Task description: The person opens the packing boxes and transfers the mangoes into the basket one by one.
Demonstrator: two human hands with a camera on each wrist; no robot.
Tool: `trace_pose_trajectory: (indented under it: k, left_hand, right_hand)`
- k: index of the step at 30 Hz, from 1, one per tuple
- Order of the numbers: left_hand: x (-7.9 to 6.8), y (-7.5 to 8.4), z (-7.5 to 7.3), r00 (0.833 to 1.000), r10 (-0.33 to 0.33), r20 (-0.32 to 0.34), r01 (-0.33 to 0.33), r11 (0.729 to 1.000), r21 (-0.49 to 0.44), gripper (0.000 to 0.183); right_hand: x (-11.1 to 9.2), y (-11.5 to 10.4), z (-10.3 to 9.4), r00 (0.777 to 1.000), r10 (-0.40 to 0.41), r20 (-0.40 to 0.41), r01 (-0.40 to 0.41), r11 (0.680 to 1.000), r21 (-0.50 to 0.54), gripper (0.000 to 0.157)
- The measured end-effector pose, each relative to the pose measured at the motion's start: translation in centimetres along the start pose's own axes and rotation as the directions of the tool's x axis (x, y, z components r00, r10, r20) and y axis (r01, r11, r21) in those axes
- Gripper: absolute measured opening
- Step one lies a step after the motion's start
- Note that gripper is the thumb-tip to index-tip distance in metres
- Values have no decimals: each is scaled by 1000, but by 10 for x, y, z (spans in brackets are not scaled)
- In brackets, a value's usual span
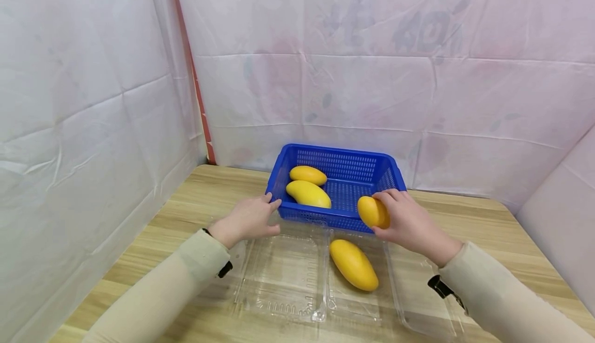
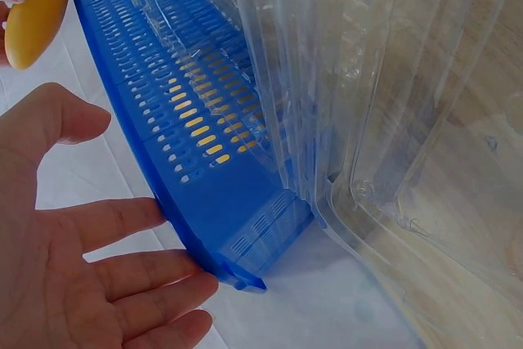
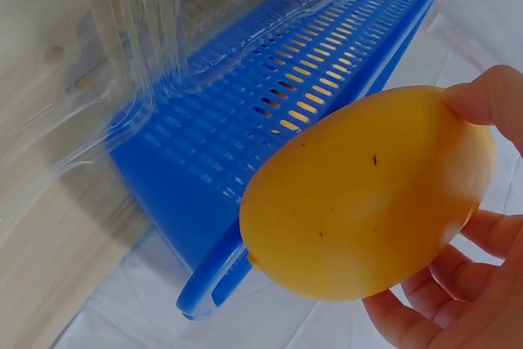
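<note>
My right hand [image 1: 411,225] grips a yellow mango [image 1: 372,212] over the near right rim of a blue plastic basket [image 1: 334,214]. In the right wrist view this mango [image 3: 368,194] shows small dark specks, with thumb and fingers around its end. My left hand [image 1: 248,221] is at the basket's near left corner, fingers extended and fingertips right at the rim; the left wrist view shows the palm and spread fingers. Two more mangoes [image 1: 309,194] lie in the basket's left part. Another mango [image 1: 353,264] rests in a clear plastic container just in front of the basket.
Clear plastic clamshell containers [image 1: 283,276] stand side by side on the wooden table [image 1: 162,250], near the basket's front. White printed sheets [image 1: 362,95] hang behind the table and along both sides.
</note>
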State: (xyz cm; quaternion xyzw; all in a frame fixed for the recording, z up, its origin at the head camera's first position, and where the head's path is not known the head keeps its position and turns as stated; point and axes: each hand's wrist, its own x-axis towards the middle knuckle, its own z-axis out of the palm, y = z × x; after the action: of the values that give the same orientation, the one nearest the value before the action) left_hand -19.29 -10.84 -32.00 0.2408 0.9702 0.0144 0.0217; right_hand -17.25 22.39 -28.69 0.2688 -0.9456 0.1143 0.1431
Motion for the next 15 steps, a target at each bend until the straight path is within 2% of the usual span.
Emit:
trace_pose_trajectory:
  k: [15]
  left_hand:
    - [-1, 1, -1, 1000, 2, 2, -2, 1000, -4, 64]
  right_hand:
    - [5, 5, -2, 1000, 11, 27, -10, 1000, -8, 56]
